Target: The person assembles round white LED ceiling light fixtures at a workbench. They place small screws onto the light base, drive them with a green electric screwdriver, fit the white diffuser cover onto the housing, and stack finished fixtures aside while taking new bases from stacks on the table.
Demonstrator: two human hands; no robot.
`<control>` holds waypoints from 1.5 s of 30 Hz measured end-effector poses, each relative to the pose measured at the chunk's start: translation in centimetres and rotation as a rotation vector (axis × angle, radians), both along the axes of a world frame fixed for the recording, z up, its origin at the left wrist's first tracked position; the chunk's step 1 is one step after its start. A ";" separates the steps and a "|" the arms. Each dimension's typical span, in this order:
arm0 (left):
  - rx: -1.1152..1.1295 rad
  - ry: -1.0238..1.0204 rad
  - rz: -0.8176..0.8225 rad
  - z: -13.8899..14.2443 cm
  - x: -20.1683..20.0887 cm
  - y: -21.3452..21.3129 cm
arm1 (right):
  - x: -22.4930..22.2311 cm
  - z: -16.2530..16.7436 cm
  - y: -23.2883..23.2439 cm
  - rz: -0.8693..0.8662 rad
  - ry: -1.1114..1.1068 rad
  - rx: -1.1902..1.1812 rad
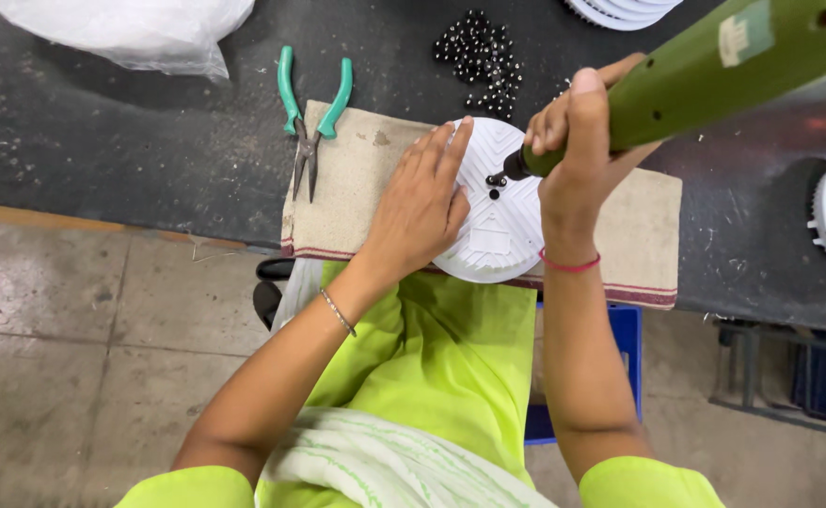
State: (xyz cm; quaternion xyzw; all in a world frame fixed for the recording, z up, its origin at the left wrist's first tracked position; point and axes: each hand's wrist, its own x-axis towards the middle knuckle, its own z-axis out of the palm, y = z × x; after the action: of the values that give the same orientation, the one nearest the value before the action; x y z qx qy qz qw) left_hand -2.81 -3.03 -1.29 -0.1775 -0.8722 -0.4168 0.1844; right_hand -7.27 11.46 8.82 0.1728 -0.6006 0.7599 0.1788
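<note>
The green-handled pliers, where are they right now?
In the head view, the green-handled metal pliers lie unheld at the beige cloth mat's upper-left corner, left of the left hand pressing the white round plastic disc.

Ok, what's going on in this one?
A person seated at a dark workbench presses the left hand flat on a white round plastic disc lying on a cloth pad. The right hand holds a green power driver, its tip on the disc's centre. Green-handled pliers and a pile of small black screws lie nearby.
</note>
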 end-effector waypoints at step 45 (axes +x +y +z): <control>-0.114 0.311 -0.033 3.8 7.8 -6.0 | 0.6 -11.0 11.1 -0.143 -0.212 0.253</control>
State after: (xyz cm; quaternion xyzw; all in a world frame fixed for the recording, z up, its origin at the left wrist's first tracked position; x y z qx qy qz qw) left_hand 5.03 -8.99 2.48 -0.2643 -0.8525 -0.3370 0.2998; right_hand -6.66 22.54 -2.17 0.0695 -0.7175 0.6777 0.1450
